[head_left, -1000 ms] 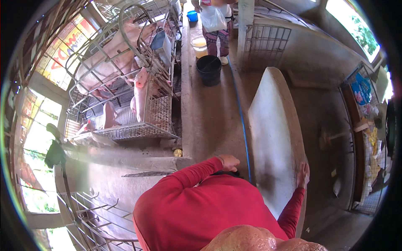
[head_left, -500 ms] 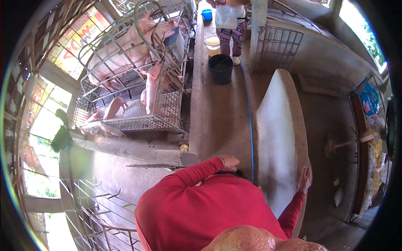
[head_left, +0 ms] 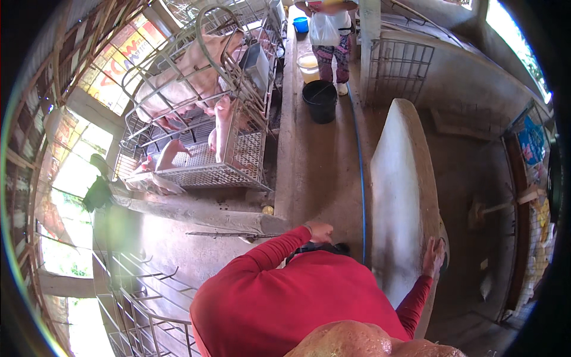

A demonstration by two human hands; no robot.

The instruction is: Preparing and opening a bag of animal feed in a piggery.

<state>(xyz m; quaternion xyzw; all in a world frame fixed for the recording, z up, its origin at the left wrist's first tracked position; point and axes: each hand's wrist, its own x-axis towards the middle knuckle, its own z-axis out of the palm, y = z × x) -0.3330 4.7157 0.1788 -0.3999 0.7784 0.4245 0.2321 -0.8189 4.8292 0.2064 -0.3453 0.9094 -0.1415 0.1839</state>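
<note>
My left hand [head_left: 321, 232], at the end of a red sleeve, is held low over the walkway [head_left: 315, 178], its fingers curled; whether they hold anything is hidden. My right hand [head_left: 433, 257] grips the edge of the pale, curved-top concrete partition [head_left: 395, 172] beside me. A thin blue hose [head_left: 360, 178] runs along the walkway just left of that partition. Ahead stands a black bucket [head_left: 319, 102], with a cream bucket [head_left: 309, 66] and a small blue bucket [head_left: 300, 25] behind it.
A co-worker [head_left: 327, 53] stands beyond the buckets holding a white plastic bag [head_left: 323, 24]. To the left, a raised metal crate [head_left: 238, 166] holds a large pig [head_left: 178, 71] and several smaller pigs. Metal bars [head_left: 148, 297] are at lower left, wall gates [head_left: 401, 65] at upper right.
The view has shifted slightly, so crate, buckets and partition appear further right. My left hand has moved slightly; my right stays on the partition. The pigs have shifted their heads.
</note>
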